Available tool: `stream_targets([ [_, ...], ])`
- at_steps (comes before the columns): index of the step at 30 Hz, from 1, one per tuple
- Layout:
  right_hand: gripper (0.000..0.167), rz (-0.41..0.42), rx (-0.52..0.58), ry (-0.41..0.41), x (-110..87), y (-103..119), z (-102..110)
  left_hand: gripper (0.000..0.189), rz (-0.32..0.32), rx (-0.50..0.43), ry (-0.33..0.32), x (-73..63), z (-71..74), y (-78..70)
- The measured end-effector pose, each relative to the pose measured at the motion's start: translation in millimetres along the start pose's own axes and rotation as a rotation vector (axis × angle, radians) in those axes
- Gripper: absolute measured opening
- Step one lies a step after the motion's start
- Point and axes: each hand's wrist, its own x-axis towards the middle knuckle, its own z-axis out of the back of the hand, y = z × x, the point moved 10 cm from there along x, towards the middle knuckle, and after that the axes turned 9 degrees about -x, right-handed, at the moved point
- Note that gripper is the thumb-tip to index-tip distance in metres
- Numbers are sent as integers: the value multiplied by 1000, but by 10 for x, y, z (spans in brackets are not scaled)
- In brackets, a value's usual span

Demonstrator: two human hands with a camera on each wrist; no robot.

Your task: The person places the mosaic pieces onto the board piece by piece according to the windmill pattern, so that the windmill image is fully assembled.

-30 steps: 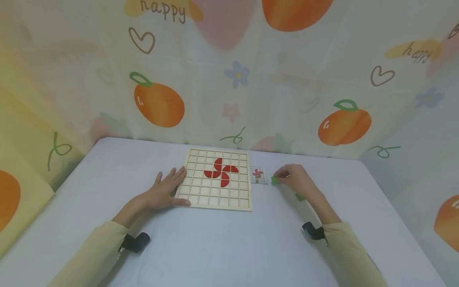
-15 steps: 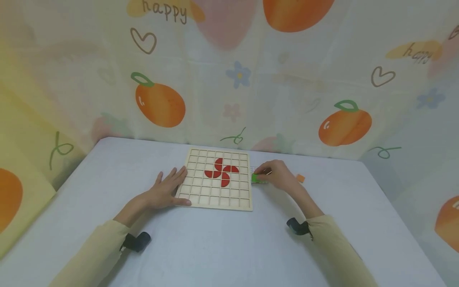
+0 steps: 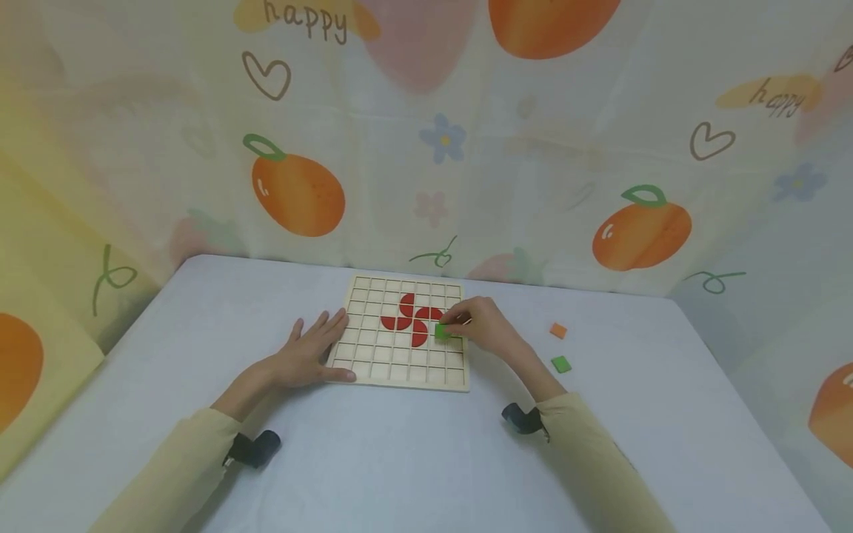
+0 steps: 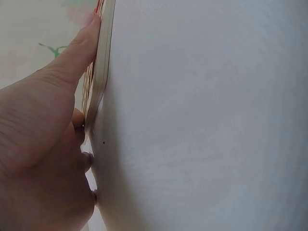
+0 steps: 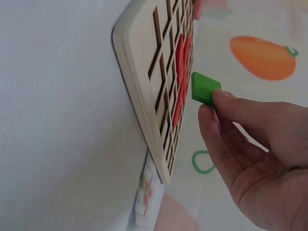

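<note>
A wooden grid board (image 3: 373, 363) lies on the table, with red quarter-round pieces (image 3: 418, 333) set in its middle squares as a pinwheel. My right hand (image 3: 486, 326) pinches a green square tile (image 5: 204, 87) between thumb and fingertips, over the right part of the board. In the right wrist view the tile is held above the grid, clear of the squares. My left hand (image 3: 300, 359) is spread at the board's left side, its thumb (image 4: 79, 50) on the front left corner and its fingertips at the left edge.
An orange square tile (image 3: 558, 331) and another green tile (image 3: 561, 364) lie on the white table to the right. The small pattern card (image 5: 146, 192) sits beside the board, hidden behind the right hand in the head view. A printed cloth hangs behind the table.
My right hand has carried the green tile leftward, from right of the pattern card to over the board. The orange tile and second green tile are now uncovered. My left hand stays put.
</note>
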Motion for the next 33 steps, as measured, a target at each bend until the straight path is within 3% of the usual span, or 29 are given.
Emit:
stream_targets([
  [17,13,64,23,4,169,278,-286,111,-10,4,2,14,-3,-22],
  [28,10,60,78,34,244,319,-440,111,-25,11,-6,5,6,-36],
  [33,11,76,48,39,273,372,-464,111,-28,6,-4,9,-1,-11],
])
